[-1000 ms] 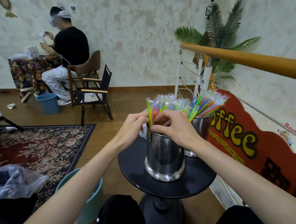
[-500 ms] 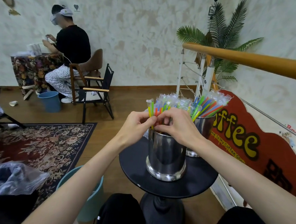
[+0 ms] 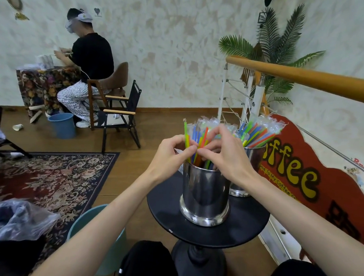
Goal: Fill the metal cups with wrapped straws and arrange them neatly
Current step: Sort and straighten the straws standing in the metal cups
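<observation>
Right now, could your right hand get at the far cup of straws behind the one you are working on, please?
Probably yes: the right hand is already beside the far cup, whose straws fan out uncovered, though it grips the near cup's straws.

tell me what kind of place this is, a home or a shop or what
Most likely a coffee shop. A red sign reads "Coffee", two metal cups of wrapped straws stand on a small round black table, and a patterned rug and potted palm dress the room.
</observation>
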{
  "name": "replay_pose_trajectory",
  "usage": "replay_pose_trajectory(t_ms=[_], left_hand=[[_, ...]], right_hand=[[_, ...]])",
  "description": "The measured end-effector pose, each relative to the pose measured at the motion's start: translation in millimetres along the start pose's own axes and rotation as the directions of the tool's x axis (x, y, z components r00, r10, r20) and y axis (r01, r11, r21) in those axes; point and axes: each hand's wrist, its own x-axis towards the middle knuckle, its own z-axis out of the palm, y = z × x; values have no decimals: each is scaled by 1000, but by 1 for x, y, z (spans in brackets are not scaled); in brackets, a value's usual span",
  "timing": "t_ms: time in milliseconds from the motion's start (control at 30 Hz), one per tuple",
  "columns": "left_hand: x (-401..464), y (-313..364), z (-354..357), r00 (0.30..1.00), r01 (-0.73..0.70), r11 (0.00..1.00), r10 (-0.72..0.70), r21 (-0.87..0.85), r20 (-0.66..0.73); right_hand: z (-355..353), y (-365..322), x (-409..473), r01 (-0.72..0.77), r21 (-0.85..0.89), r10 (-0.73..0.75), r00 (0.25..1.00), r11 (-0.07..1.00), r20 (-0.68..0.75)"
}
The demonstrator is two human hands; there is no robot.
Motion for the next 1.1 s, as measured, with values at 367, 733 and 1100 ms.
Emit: replay_pose_trajectory(t_ms=[367,733,1100], left_hand=[[0,2,-1,997,67,997,-65,47,-41],[0,4,1,995,84,996,-84,-3,-62],[0,3,2,989,142,983,-147,-114,-33]], right_hand=[[-50,-35,37,290,-213,-323,936,933,-142],[-38,-46,21,185,34,-179,974,982,-139],[-6,-19,4,-17,-50,15,999,999,-41]])
